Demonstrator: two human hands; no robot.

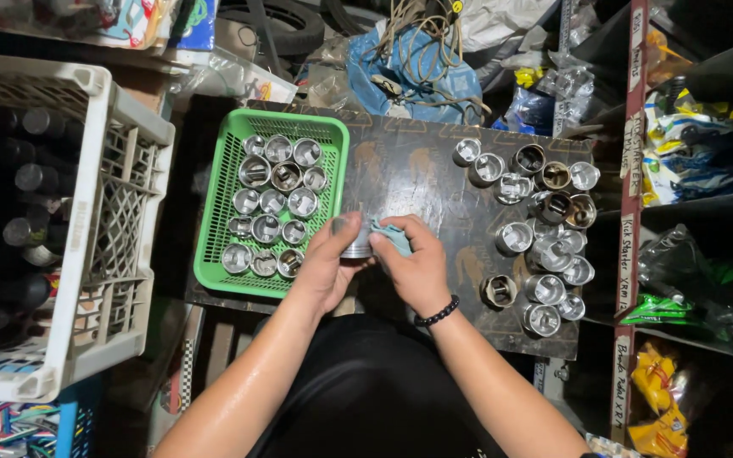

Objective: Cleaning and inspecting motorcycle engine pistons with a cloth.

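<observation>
My left hand (328,263) grips a round metal piston (356,243) over the dark board (417,165). My right hand (417,267), with a black bead bracelet on the wrist, presses a pale blue cloth (390,233) against the piston. Left of my hands stands a green plastic basket (332,140) holding several metal pistons (275,203). To the right, several more pistons (545,229) lie loose on the board.
A white plastic crate (120,187) with dark bottles stands at the left. Shelves with packaged parts (689,153) run along the right. A blue bag with cords (417,68) and a tyre lie behind the board.
</observation>
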